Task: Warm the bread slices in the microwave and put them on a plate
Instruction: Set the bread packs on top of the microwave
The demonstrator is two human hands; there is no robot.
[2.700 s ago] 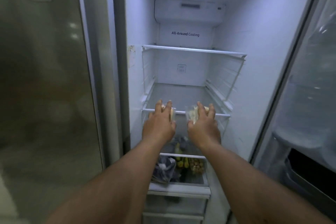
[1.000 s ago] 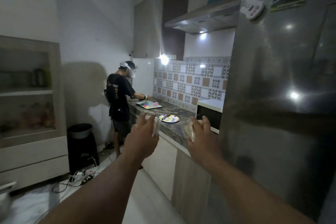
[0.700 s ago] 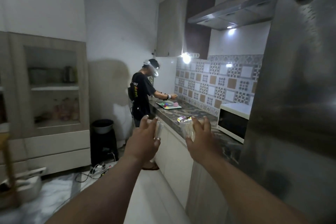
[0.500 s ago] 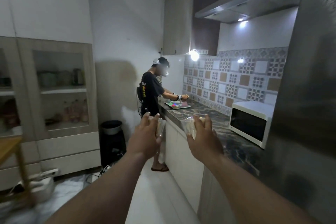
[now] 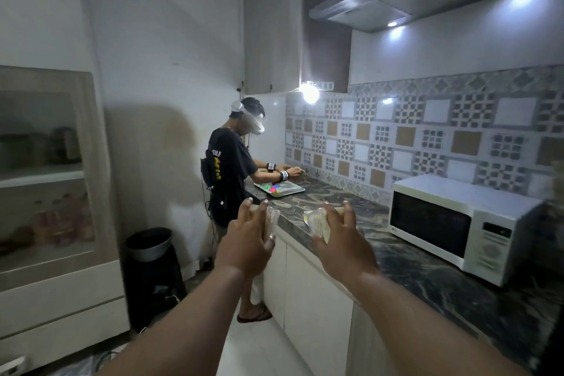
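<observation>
Two wrapped bread slices sit at the centre of the frame, held out in mid-air at the near edge of the dark marbled counter point(image 5: 427, 278). The left slice point(image 5: 271, 221) is gripped by the left hand point(image 5: 247, 243), fingers curled round it; the right slice point(image 5: 319, 221) is gripped likewise by the right hand point(image 5: 341, 246). The white microwave point(image 5: 457, 224), door closed, stands on the counter at right. Another person point(image 5: 229, 174) works at the counter's far end over a tray point(image 5: 279, 188).
</observation>
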